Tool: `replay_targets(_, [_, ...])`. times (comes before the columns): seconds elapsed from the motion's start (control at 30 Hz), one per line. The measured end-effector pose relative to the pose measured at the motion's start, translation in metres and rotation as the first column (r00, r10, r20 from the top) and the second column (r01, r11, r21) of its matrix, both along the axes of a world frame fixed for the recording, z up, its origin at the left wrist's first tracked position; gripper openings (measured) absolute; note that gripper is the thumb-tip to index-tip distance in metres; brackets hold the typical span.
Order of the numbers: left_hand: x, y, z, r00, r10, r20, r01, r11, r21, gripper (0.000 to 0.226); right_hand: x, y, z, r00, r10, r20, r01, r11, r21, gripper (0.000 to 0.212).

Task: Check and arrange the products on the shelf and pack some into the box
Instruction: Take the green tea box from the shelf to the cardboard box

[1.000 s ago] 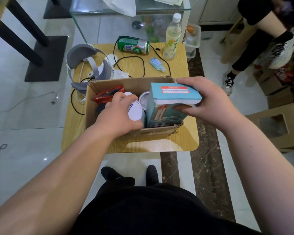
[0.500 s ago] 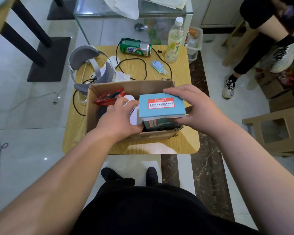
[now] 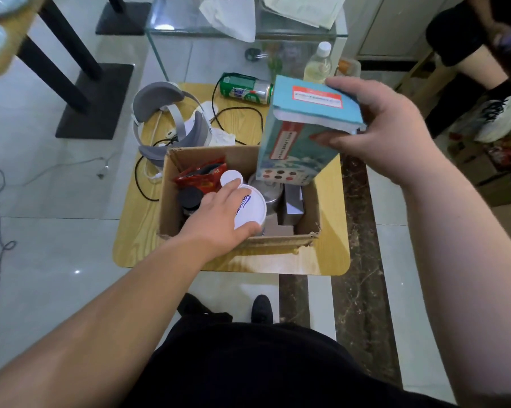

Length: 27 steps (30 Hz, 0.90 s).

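Note:
An open cardboard box [image 3: 278, 244] stands on a small wooden table [image 3: 330, 254]. Inside it are a red snack packet [image 3: 200, 178], a dark jar [image 3: 189, 200], a round tin with a white lid [image 3: 250, 209], a metal can [image 3: 267, 189] and a grey carton [image 3: 292, 204]. My left hand [image 3: 216, 219] reaches into the box and grips the white-lidded tin. My right hand [image 3: 378, 131] holds a tall blue product carton [image 3: 298, 136] tilted above the box's far right corner.
Behind the box lie a grey headset [image 3: 166, 113] with black cables, a green can [image 3: 245, 88] on its side and a clear drink bottle [image 3: 317, 64]. A glass cabinet stands beyond. Another person's legs [image 3: 484, 63] are at upper right, a beige stool at right.
My right hand has lifted the blue carton up out of the box and tilted it. My left hand stays on the white-lidded tin.

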<state>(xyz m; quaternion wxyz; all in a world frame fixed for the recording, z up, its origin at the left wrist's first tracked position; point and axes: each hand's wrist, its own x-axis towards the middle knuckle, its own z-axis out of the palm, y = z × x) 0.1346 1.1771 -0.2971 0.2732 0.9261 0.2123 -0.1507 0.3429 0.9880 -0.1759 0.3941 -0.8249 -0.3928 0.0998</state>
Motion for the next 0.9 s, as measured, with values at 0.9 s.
replay_targets(0.9, [-0.01,-0.005,-0.014,0.998,-0.008,0.057,0.003,0.995,0.099,0.062,-0.014,0.062,-0.066,0.983,0.077,-0.166,-0.087,0.995,-0.057,0.086])
